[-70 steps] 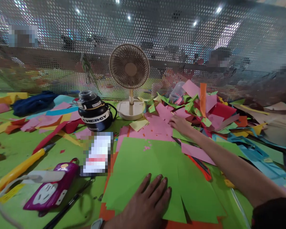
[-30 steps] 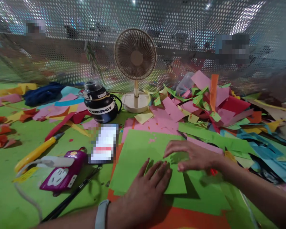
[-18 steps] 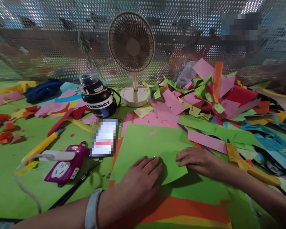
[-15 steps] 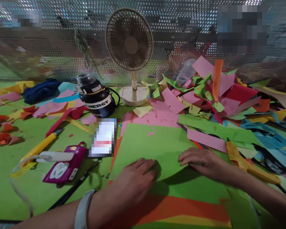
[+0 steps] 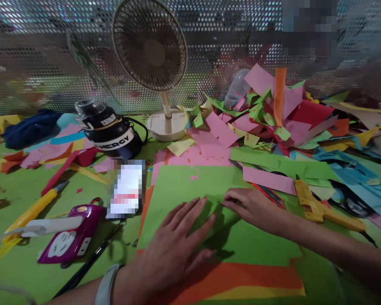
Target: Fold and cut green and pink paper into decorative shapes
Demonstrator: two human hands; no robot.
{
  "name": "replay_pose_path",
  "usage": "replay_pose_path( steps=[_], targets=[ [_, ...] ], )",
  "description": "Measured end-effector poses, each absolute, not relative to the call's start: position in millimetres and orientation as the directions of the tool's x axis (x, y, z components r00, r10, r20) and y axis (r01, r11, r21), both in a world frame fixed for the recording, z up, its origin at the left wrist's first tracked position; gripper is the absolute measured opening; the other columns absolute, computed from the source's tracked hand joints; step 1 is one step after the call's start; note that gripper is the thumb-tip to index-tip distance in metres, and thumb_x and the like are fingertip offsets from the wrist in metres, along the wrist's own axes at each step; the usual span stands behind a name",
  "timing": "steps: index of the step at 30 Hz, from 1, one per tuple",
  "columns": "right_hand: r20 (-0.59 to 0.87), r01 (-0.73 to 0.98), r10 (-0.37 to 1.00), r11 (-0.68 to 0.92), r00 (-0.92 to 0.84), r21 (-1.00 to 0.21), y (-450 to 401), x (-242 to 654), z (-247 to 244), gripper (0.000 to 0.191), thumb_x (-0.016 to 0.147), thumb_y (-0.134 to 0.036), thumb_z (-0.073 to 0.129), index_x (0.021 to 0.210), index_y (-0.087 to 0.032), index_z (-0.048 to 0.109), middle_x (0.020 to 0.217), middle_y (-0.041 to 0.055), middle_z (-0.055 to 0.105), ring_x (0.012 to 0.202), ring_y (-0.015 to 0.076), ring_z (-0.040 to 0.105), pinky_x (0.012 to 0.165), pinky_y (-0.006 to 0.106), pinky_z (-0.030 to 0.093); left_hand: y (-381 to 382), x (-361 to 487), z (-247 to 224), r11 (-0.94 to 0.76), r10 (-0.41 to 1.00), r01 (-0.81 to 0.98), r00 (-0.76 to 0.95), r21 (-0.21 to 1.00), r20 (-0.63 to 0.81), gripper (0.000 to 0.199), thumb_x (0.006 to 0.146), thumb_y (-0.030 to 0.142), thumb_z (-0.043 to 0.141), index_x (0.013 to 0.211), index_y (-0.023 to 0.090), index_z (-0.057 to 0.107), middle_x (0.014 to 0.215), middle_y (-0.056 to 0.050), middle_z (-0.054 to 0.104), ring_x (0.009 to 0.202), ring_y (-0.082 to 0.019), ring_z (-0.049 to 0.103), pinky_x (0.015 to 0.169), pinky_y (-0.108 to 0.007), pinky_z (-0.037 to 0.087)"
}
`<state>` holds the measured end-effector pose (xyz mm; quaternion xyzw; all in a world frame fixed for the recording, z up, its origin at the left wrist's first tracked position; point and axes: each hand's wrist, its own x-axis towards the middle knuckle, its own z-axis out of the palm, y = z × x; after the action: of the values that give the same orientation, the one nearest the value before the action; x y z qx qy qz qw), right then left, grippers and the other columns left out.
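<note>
Has drawn the curled right hand [image 5: 252,208], with grip hard to tell, nearer the spread, open left hand [image 5: 173,241] than half a second ago, apparently working closer in on green paper [image 5: 173,182] atop orange paper [image 5: 241,277] on the counter [image 5: 92,190].

The person's left hand [image 5: 174,243] wears a pale grey wristband [image 5: 106,285] (smooth-looking, fairly wide, like a watch strap).
</note>
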<state>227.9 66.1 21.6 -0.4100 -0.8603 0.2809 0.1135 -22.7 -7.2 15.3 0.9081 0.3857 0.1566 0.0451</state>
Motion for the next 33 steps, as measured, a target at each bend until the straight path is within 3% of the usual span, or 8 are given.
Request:
replay_pose_path(
  steps=[2,4,11,14,18,23,28,33],
  targets=[
    [-0.022,0.658,0.763,0.543,-0.647,-0.522,68,222,20,0.019,0.095,-0.028,0.049,0.089,-0.018,0.065,0.081,0.0046,0.071,0.073,0.017,0.065,0.065,0.026,0.045,-9,-19,15,-0.745,0.665,0.656,0.718,0.12,0.207,0.053,0.097,0.041,0.044,0.145,0.021,0.034,0.152,-0.014,0.035,0.138,-0.032,0.033,0.108,-0.052,0.035],
    [0.005,0.67,0.768,0.562,-0.64,-0.485,69,217,17,0.02,0.096,-0.028,0.048,0.092,-0.018,0.065,0.084,0.0057,0.072,0.075,0.0177,0.066,0.066,0.027,0.047,-12,-16,12,-0.769,0.639,0.631,0.754,0.104,0.153,0.059,0.096,0.048,0.043,0.147,0.02,0.032,0.153,-0.013,0.033,0.141,-0.031,0.028,0.112,-0.053,0.026],
    [0.166,0.661,0.693,0.72,-0.702,-0.213,51,229,23,0.041,0.099,-0.035,0.041,0.131,-0.012,0.053,0.123,0.0171,0.065,0.11,0.0296,0.061,0.091,0.046,0.048,-16,-15,2,-0.757,0.652,0.641,0.754,0.127,0.079,0.074,0.092,0.065,0.035,0.151,0.021,0.021,0.151,-0.015,0.036,0.14,-0.032,0.03,0.113,-0.054,0.018],
    [0.1,0.576,0.612,0.78,-0.785,-0.246,31,239,25,0.056,0.096,-0.045,0.047,0.144,-0.016,0.04,0.143,0.0146,0.049,0.131,0.0306,0.045,0.105,0.05,0.039,-15,-16,2,-0.768,0.64,0.631,0.763,0.104,0.096,0.076,0.092,0.066,0.035,0.151,0.02,0.022,0.15,-0.015,0.038,0.14,-0.031,0.03,0.114,-0.051,0.014],
    [-0.027,0.538,0.561,0.777,-0.827,-0.326,15,245,16,0.081,0.087,-0.062,0.052,0.148,-0.013,0.032,0.15,0.0171,0.037,0.139,0.0309,0.033,0.113,0.05,0.03,-14,-16,0,-0.78,0.625,0.623,0.77,0.058,0.131,0.075,0.091,0.066,0.036,0.15,0.02,0.025,0.15,-0.012,0.039,0.141,-0.029,0.028,0.116,-0.049,0.005],
    [-0.075,0.547,0.559,0.763,-0.826,-0.343,16,243,9,0.082,0.089,-0.066,0.041,0.145,-0.007,0.036,0.15,0.0202,0.033,0.141,0.0334,0.028,0.114,0.054,0.027,-13,-15,-1,-0.784,0.615,0.62,0.774,0.017,0.15,0.073,0.09,0.066,0.038,0.146,0.02,0.034,0.147,-0.012,0.043,0.14,-0.03,0.029,0.115,-0.048,0.005],
    [0.01,0.475,0.503,0.823,-0.864,-0.312,12,243,14,0.074,0.094,-0.059,0.039,0.147,-0.007,0.033,0.152,0.015,0.032,0.144,0.0262,0.02,0.119,0.046,0.021,-12,-15,1,-0.783,0.607,0.621,0.778,-0.045,0.161,0.074,0.089,0.067,0.039,0.145,0.019,0.038,0.144,-0.012,0.048,0.137,-0.03,0.034,0.115,-0.046,0.01],
    [-0.044,0.463,0.482,0.806,-0.875,-0.369,11,245,18,0.077,0.094,-0.06,0.036,0.148,-0.006,0.029,0.153,0.0159,0.03,0.145,0.0252,0.016,0.12,0.046,0.018,-11,-17,-2,-0.772,0.62,0.631,0.774,-0.079,0.132,0.075,0.087,0.069,0.041,0.144,0.02,0.039,0.145,-0.011,0.048,0.138,-0.03,0.034,0.115,-0.047,0.016]
  ],
)
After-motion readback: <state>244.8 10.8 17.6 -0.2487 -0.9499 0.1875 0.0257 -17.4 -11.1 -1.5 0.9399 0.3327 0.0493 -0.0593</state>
